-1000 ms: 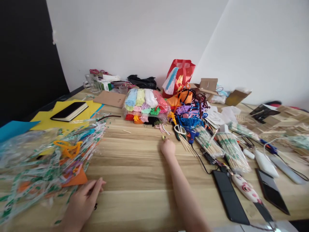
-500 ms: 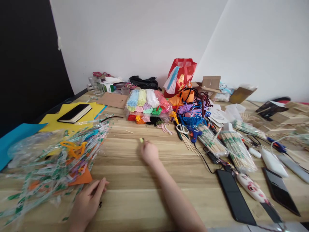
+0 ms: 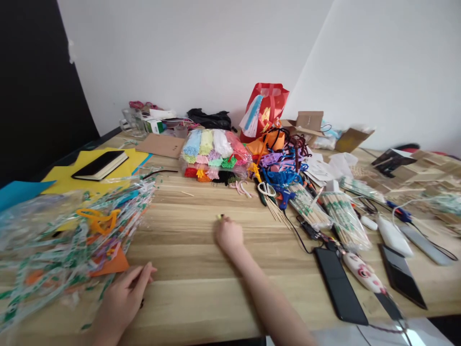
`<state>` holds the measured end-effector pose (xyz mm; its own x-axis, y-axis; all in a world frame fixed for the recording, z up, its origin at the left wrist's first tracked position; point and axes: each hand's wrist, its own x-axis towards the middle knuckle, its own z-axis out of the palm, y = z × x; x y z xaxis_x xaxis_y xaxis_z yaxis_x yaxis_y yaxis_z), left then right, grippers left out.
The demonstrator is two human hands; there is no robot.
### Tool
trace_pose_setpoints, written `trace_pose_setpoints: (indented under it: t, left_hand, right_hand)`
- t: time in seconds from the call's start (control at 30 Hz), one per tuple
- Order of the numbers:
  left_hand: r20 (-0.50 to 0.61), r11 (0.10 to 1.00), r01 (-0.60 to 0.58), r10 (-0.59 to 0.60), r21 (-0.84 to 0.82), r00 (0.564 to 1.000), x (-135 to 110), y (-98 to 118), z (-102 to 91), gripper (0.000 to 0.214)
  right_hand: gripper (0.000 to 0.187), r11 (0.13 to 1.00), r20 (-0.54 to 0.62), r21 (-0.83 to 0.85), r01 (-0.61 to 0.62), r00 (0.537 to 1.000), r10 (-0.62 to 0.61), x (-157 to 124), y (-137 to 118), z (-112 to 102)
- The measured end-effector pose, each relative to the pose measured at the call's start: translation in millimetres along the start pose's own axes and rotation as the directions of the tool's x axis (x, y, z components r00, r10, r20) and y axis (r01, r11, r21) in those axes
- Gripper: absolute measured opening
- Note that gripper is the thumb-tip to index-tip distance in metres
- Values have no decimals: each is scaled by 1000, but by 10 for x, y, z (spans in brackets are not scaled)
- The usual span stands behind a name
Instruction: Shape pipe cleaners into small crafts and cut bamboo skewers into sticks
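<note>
My right hand (image 3: 229, 235) is closed over the middle of the wooden table, its fingertips pinched on a small yellow-green and black piece (image 3: 219, 217) too small to name. My left hand (image 3: 124, 293) rests near the front edge with its fingers loosely stretched out to the right. Just beyond it lies an orange paper piece (image 3: 114, 262). A small black bit (image 3: 141, 303) shows partly from beneath that hand. To the right of my right hand are white-handled scissors (image 3: 266, 189) and loose wooden sticks (image 3: 277, 209).
Torn plastic wrappers (image 3: 75, 245) pile up at the left, by a black notebook (image 3: 101, 165) on yellow paper. A bag of colourful pipe cleaners (image 3: 216, 154) sits at the back. On the right are bagged sticks (image 3: 344, 218), a blue glue gun (image 3: 285, 197) and a phone (image 3: 338, 286).
My right hand has moved a little to the right with the small piece in its fingers. My left hand stays by the orange paper. The whole view has shifted slightly.
</note>
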<state>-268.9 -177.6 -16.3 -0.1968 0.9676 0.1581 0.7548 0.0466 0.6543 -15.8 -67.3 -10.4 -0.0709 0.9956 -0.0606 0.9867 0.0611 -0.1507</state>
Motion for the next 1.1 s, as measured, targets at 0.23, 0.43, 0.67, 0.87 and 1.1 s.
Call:
trace_pose_setpoints:
  t: [0.23, 0.43, 0.67, 0.87, 1.1]
  left_hand:
    - [7, 999, 39, -39, -4, 999, -19, 53, -8, 38]
    - [-2, 999, 42, -42, 5, 999, -20, 140, -44, 40]
    - [16, 1000, -6, 6, 7, 1000, -7, 119, -24, 41]
    - [32, 1000, 21, -21, 0, 999, -22, 40, 5, 39]
    - [11, 1000, 22, -22, -11, 1000, -29, 69, -10, 39]
  right_hand:
    - [30, 902, 10, 124, 414, 908, -418, -119, -1146, 133]
    - [31, 978, -43, 197, 71, 997, -63, -161, -146, -293]
    - [27, 862, -27, -11, -507, 862, 506, -411, 1368, -380]
    - [33, 950, -17, 2, -314, 949, 314, -421, 715, -117]
    - [40, 979, 135, 93, 181, 972, -192, -332, -792, 75]
